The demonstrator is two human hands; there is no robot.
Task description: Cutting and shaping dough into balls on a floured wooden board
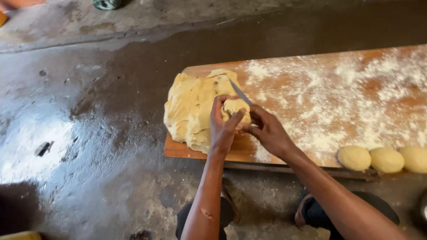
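A long wooden board (338, 66) lies low over a wet, dark concrete floor (89, 133), its reddish-brown top dusted with patchy white flour (356, 98). At the board's left end sits a big, pale yellow slab of dough (191, 106), soft and lumpy, with folded, ragged edges and a few small dark specks on its surface.

The left hand (222, 124) is closed around a lump (235, 108) at the slab's right edge, fingers curled over the top and thumb pressed against its side. The lump is the same yellow dough, rounded and rough, and it touches the slab; whether it is cut free cannot be told.

The right hand (267, 131) is shut on a knife (240, 92), its handle hidden in the fist. The thin, flat, grey metal blade slants up and to the left, just beside the lump and over the dough.

Along the board's near edge, to the right, three dough balls (384, 159) rest in a row, smooth, domed and touching one another; the last is cut off by the frame.

Below the board, two sandalled feet (311, 211) stand on the floury, gritty floor.
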